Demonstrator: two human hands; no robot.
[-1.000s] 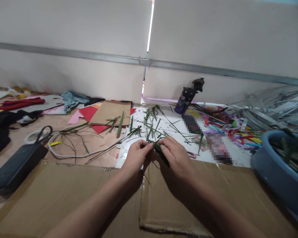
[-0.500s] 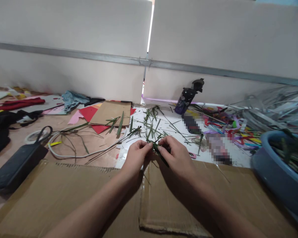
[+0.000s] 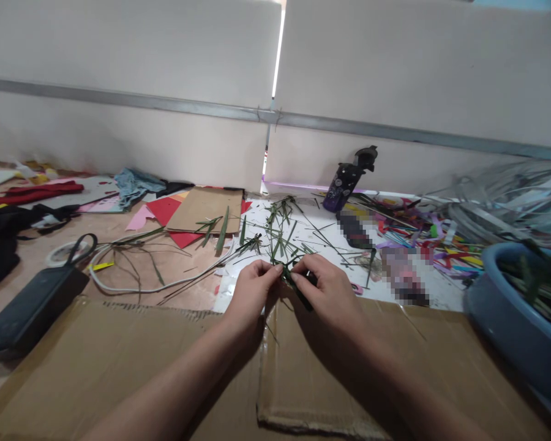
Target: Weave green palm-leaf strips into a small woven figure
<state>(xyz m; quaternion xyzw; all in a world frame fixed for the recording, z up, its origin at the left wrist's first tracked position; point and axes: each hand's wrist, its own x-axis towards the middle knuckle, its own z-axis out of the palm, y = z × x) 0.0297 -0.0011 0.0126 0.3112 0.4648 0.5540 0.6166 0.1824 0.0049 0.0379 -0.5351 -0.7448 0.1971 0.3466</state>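
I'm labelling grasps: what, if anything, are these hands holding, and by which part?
A bundle of green leaf strips, pinched near its far end by the left hand and right hand.

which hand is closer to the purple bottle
The right hand. It is in front of the bottle, not touching it; the left hand is farther off to the left.

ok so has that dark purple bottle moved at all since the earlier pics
No, the bottle has not visibly moved: it sits in the same place, right of the bright gap between the wall panels and below the rail in view.
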